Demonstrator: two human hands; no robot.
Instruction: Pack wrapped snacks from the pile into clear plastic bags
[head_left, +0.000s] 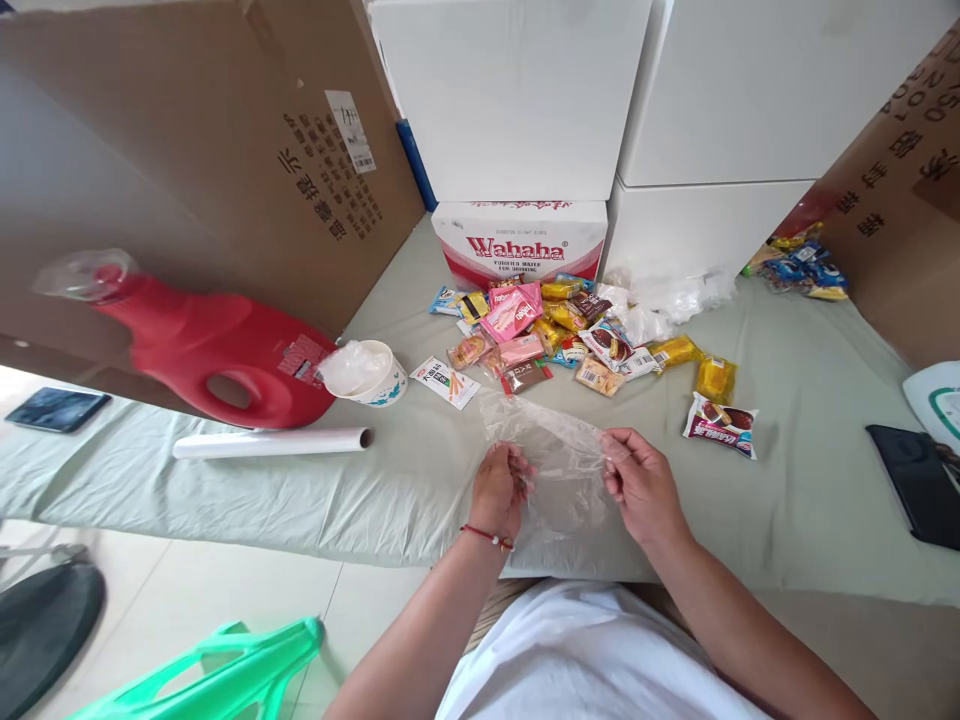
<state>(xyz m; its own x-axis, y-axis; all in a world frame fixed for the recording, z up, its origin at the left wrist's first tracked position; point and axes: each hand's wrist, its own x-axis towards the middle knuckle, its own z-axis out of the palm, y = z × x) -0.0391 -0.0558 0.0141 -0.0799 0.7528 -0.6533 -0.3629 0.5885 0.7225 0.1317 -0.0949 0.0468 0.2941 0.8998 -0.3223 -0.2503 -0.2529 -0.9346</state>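
Note:
A thin clear plastic bag [559, 465] stretches between my two hands, low over the front of the cloth-covered table. My left hand [499, 490], with a red bracelet at the wrist, pinches the bag's left side. On its right edge, my right hand [637, 480] grips the film between thumb and fingers. Just beyond the bag lies a heap of wrapped snacks [514, 312] in pink, yellow, brown and white. Nearest the right hand is a purple-and-white snack packet [720, 425]; a white packet [445, 383] rests at the heap's left.
At the left, a red jug [217, 340] lies near a paper cup [382, 385] and a white roll [274, 443]. A Wahaha carton [521, 245] and crumpled clear plastic [667, 300] stand behind. Phones lie left [58, 410] and right [915, 480]. A green stool [217, 670] is below.

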